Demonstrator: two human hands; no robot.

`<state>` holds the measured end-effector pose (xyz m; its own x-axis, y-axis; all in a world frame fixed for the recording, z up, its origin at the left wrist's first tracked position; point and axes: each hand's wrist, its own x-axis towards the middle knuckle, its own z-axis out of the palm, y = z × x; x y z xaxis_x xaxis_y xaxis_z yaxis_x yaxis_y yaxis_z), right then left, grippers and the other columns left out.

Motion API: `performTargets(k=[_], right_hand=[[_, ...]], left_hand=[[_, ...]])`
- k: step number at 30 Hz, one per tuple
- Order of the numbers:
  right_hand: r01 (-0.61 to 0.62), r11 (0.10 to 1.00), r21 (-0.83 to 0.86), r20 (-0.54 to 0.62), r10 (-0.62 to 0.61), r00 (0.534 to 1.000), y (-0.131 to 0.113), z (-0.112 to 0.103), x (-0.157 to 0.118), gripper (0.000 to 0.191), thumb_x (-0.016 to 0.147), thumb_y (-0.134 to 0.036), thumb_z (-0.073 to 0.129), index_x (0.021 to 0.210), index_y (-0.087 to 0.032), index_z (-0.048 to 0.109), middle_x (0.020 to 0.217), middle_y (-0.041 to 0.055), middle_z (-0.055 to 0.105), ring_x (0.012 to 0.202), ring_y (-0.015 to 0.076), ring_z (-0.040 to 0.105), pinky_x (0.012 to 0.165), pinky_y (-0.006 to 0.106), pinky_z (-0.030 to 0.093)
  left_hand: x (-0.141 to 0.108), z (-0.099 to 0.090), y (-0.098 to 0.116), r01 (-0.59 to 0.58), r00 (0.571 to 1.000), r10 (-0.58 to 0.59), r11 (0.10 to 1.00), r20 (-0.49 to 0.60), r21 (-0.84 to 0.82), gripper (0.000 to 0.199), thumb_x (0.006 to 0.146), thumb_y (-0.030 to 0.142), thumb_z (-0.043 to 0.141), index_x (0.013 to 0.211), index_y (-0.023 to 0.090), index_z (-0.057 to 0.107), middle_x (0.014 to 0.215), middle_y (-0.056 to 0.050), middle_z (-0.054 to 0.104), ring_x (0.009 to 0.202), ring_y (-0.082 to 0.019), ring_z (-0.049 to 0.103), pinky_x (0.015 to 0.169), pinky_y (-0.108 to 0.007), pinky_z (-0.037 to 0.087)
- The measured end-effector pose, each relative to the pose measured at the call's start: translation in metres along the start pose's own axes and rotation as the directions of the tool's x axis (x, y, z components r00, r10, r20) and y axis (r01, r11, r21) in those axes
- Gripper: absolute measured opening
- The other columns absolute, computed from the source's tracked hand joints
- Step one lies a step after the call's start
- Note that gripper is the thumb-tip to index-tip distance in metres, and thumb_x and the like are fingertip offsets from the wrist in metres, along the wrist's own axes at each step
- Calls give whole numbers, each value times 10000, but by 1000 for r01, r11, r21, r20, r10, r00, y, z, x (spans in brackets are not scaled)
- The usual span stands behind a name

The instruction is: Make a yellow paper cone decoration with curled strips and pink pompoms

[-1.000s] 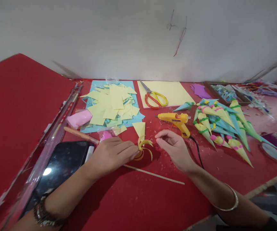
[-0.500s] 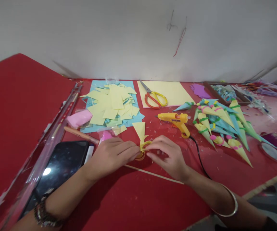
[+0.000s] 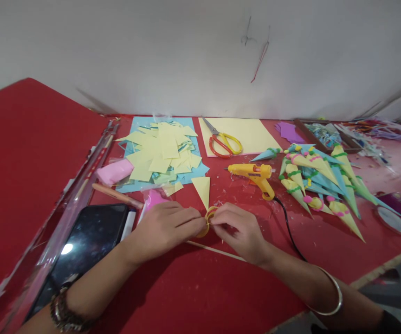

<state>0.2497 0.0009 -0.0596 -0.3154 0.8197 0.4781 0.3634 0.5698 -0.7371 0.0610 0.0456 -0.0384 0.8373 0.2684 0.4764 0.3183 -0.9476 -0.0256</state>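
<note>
My left hand (image 3: 172, 227) and my right hand (image 3: 244, 232) meet over the red table, fingertips almost touching. Between them they pinch a curled yellow paper strip (image 3: 211, 211) bent into loops. The fingers of both hands are closed on it, and part of it is hidden behind the left fingertips. Just beyond the loops lies a pale yellow paper cone (image 3: 202, 189), its point toward the strip. A thin pale stick (image 3: 219, 251) rests on the table beneath my hands.
Beyond my hands are cut yellow papers (image 3: 167, 150), scissors (image 3: 225, 141) on yellow sheets and a yellow glue gun (image 3: 252, 174) with a black cord. Decorated cones (image 3: 315, 174) pile up at right. A dark phone (image 3: 89, 241) and pink packet (image 3: 115, 171) lie at left.
My right fingertips have closed onto the yellow strip, which was spread more openly before. Both hands have shifted slightly, and the loops sit a little farther right, apart from the cone's body.
</note>
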Motion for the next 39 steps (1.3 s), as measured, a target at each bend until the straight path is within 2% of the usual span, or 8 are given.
performTargets(k=[11, 20, 27, 32, 35, 39], right_hand=[[-33, 999, -10, -27, 33, 999, -3, 1, 1, 86, 786, -147, 499, 793, -202, 566, 758, 34, 606, 695, 135, 562, 627, 260, 471], [-29, 1000, -9, 4, 29, 1000, -2, 1, 0, 93, 780, -129, 500, 796, -199, 560, 760, 34, 594, 712, 134, 555, 653, 263, 471], [-25, 1000, -6, 27, 25, 999, -2, 1, 0, 91, 782, -121, 493, 779, -184, 558, 742, 34, 578, 704, 129, 542, 646, 252, 460], [-33, 999, 32, -17, 33, 999, -5, -1, 2, 70, 753, -124, 537, 782, -184, 557, 741, 25, 574, 690, 119, 533, 632, 238, 455], [-57, 996, 65, -33, 60, 998, -6, -2, 4, 64, 737, -127, 554, 767, -184, 554, 721, 16, 559, 659, 116, 519, 598, 235, 446], [-120, 987, 106, -70, 128, 989, -6, -3, 4, 74, 721, -124, 564, 729, -186, 525, 690, -4, 528, 606, 104, 481, 548, 224, 417]], left_hand=[[3, 0, 1, 5, 1000, -5, 1000, 3, -18, 183, 878, 173, 360, 778, 172, 513, 621, 25, 593, 497, -92, 462, 478, -233, 336], [3, 0, 2, -19, 999, 18, 1000, 36, 12, 181, 861, 125, 375, 727, 176, 487, 573, 38, 532, 468, -107, 379, 461, -243, 287], [3, 0, 2, -28, 999, 28, 1000, 41, 4, 156, 860, 127, 382, 758, 178, 488, 581, 38, 539, 476, -111, 389, 467, -249, 290], [2, 0, 2, -19, 1000, 19, 1000, 11, -21, 135, 867, 136, 380, 796, 171, 489, 628, 31, 586, 495, -103, 435, 481, -248, 308], [2, -1, 2, -7, 1000, 7, 1000, -19, -20, 136, 870, 134, 378, 805, 169, 492, 665, 24, 614, 527, -99, 480, 504, -242, 328], [2, -1, 2, -9, 1000, 9, 1000, -3, 0, 142, 862, 114, 384, 798, 162, 501, 657, 20, 619, 517, -96, 485, 513, -241, 335]])
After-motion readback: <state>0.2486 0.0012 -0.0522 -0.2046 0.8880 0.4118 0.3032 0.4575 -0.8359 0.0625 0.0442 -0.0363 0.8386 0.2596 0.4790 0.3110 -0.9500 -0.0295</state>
